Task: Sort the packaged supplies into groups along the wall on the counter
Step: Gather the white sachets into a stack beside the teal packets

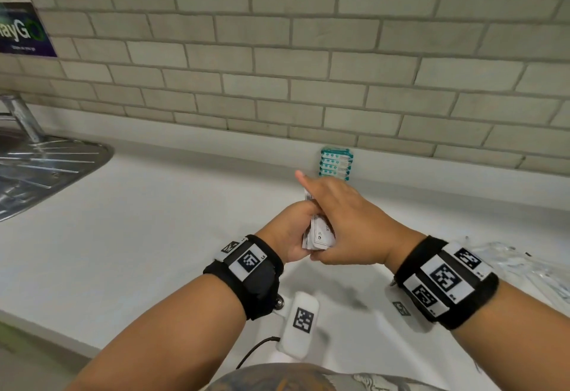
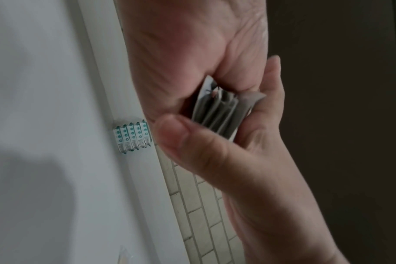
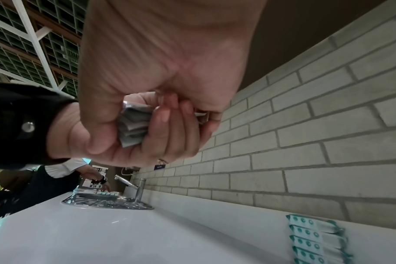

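Both my hands hold one small stack of white sachets above the white counter. My left hand grips the stack from the left, fingers curled round it. From the right, my right hand closes over the same stack, its index finger stretched toward the wall. The sachet stack shows edge-on between thumb and fingers in the left wrist view, and the stack is bunched in the right wrist view. A row of several teal-and-white packets lies against the wall, just beyond my hands.
A steel sink drainer and tap base sit at the far left. Clear plastic-wrapped items lie on the counter at the right. A grey brick wall backs the counter. Another person stands by the sink in the right wrist view.
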